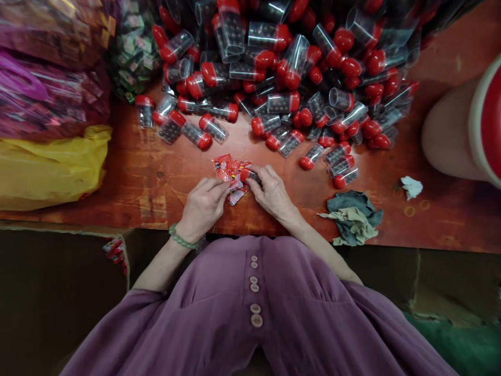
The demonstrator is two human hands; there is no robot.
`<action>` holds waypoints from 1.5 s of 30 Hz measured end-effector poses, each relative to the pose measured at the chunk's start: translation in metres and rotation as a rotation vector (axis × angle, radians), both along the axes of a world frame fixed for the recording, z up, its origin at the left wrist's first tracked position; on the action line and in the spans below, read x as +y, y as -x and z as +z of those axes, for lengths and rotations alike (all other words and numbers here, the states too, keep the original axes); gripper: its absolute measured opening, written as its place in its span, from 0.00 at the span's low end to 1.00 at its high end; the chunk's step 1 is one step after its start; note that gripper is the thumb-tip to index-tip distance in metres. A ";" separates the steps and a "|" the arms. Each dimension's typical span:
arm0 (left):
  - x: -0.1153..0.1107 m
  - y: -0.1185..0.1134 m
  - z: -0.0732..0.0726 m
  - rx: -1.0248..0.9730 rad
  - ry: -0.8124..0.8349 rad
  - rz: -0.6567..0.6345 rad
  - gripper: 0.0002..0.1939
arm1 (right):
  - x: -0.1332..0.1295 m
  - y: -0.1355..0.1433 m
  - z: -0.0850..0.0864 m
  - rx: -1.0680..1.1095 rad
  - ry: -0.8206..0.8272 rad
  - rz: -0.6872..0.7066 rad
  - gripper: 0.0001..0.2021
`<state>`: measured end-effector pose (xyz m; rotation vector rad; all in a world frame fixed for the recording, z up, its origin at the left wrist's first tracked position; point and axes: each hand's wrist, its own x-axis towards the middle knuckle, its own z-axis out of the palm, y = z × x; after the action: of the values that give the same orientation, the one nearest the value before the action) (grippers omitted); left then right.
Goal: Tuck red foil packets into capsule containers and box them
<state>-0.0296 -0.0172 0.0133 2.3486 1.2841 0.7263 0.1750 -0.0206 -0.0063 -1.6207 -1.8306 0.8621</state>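
Bare table [129, 172] between the yellow bag [55, 172] and the left hand [205, 206] leaves a hand room to pass. The heap of tubes [284, 103] blocks the far side. Right of the right hand [272, 190], a gap reaches the rags [352, 222]; the bucket [450, 130] stands beyond.

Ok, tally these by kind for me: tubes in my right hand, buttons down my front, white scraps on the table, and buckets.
Tube in right hand: 1
Buttons: 6
White scrap: 1
Bucket: 1
Total: 9
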 end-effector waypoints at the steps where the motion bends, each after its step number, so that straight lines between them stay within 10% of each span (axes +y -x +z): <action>1: 0.001 0.002 0.004 -0.051 0.015 0.028 0.11 | 0.000 -0.001 -0.001 0.013 0.005 -0.007 0.13; 13: -0.014 -0.005 0.010 -0.355 0.186 0.062 0.09 | -0.014 -0.018 0.025 0.984 0.518 -0.203 0.20; 26: -0.028 -0.012 0.008 -0.668 0.505 0.001 0.07 | -0.048 -0.017 0.050 0.272 -0.100 0.067 0.15; 45: -0.037 -0.007 -0.011 -0.604 1.028 -0.043 0.09 | -0.039 -0.031 0.049 0.151 0.307 0.490 0.16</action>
<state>-0.0226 -0.0541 0.0018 1.1994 0.9675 0.5053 0.2064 -0.0593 0.0431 -1.2363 -2.0964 1.4972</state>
